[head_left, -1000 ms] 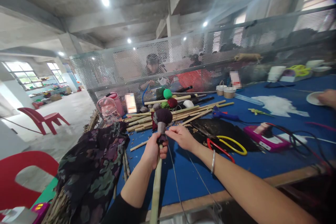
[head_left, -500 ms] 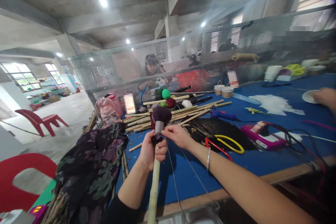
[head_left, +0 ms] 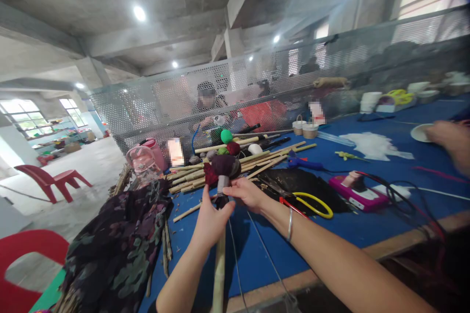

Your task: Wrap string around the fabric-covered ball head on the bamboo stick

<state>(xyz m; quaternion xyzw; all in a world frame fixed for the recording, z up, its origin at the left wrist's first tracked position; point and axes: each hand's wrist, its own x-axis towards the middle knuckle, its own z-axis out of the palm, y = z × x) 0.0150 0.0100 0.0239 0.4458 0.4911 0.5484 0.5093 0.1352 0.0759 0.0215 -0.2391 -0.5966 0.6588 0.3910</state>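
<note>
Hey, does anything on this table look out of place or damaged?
The pole looks undamaged. Mildly odd: white sheeting lies crumpled on the blue table, and the shears look mismatched, red on one side and yellow on the other.

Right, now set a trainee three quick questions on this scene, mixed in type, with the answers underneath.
1. True or false: the scissors have one red handle and one yellow handle.
2. Multiple choice: what colour is the band just below the dark bundle on the pole? A green, B grey, C yellow.
3. Short answer: on which side, left or right, does the person wear the bracelet, and what are that hand's fingers at?

Key
1. True.
2. B, grey.
3. The right; the fingers of the right hand are at the band.
</note>
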